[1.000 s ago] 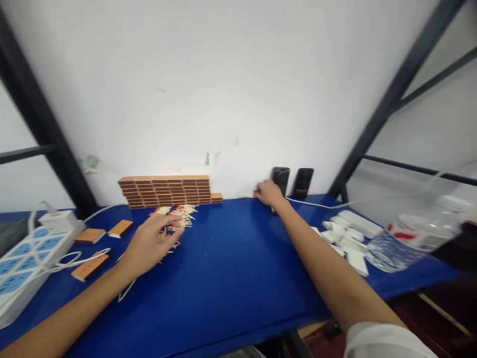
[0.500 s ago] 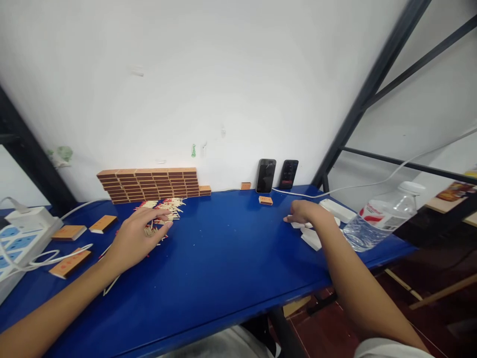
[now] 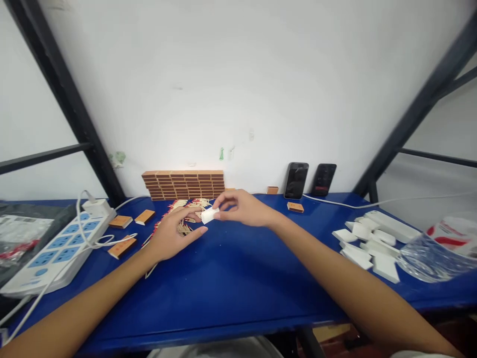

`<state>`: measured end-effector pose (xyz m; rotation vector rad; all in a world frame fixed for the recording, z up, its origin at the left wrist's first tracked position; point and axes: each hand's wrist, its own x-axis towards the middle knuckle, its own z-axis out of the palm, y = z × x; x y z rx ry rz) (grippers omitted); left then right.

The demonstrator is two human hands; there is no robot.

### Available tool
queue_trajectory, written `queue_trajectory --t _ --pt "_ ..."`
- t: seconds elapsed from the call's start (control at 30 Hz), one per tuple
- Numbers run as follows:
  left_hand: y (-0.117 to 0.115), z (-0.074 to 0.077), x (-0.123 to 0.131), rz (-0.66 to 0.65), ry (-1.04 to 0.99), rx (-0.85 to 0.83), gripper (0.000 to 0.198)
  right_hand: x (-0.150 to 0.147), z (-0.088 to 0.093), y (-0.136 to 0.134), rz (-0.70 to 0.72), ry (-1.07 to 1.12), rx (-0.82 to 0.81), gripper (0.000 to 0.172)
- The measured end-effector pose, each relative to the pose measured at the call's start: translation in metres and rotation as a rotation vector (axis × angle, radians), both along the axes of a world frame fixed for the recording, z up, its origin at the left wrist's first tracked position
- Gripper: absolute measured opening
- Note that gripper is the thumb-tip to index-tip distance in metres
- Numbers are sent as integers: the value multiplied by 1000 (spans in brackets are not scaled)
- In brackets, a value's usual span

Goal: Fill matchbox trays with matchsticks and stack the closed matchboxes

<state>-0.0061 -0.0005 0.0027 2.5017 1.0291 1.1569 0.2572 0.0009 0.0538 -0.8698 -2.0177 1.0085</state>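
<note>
My right hand [image 3: 240,209] pinches a small white matchbox tray [image 3: 209,215] between thumb and fingers, over the middle-left of the table. My left hand [image 3: 175,232] is beside it, thumb and fingers apart, its fingertips close to the tray's left end; whether they touch it I cannot tell. Under and behind the left hand lies a heap of loose red-tipped matches [image 3: 184,227], partly hidden by the hand. Behind them a stacked wall of matchboxes [image 3: 184,185] stands against the white wall.
White matchbox trays [image 3: 385,267] lie piled at the right, beside a water bottle [image 3: 439,248]. Two phones [image 3: 296,180] lean on the wall near a matchbox [image 3: 295,207]. At the left are a power strip [image 3: 61,248] with cables and several orange matchboxes [image 3: 122,246].
My right hand has moved left from the white pile and now holds a white tray near my left hand. The view has turned left, uncovering the pile and more of the power strip.
</note>
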Motion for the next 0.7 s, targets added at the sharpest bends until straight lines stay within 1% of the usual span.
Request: queue_trajectory --t 0.07,0.13,0.2,0.27,0.33,0.37,0.4,0.47,0.57,0.63,0.7 --pt "3 0 -3 16 -9 -7 30 -16 -12 12 -25 47 13 33" --pt "7 -1 -6 40 -16 -29 29 -22 -26 15 -72 92 22 32" --pt "8 -2 -7 35 1 -40 30 -23 -37 10 -138 104 28 32" --pt "8 -3 -6 3 29 -49 32 -23 -46 2 -182 88 26 33" --pt "7 -4 -5 -36 64 -52 31 -23 -52 -4 -183 61 31 37" --pt "7 -5 -5 -24 63 -38 32 -23 -54 -5 -185 49 49 37" --pt "8 -5 -5 -2 62 -21 32 -21 -56 -4 -201 37 79 36" --pt "11 -5 -7 73 53 23 32 -16 -60 2 -281 -8 179 29" --pt "17 -2 -13 231 48 74 30 -2 -66 16 -433 -144 346 18" --pt "22 2 -18 357 18 81 31 2 -69 24 -454 -239 393 13" --pt "26 6 -23 448 -20 59 32 -1 -72 30 -406 -305 396 14"
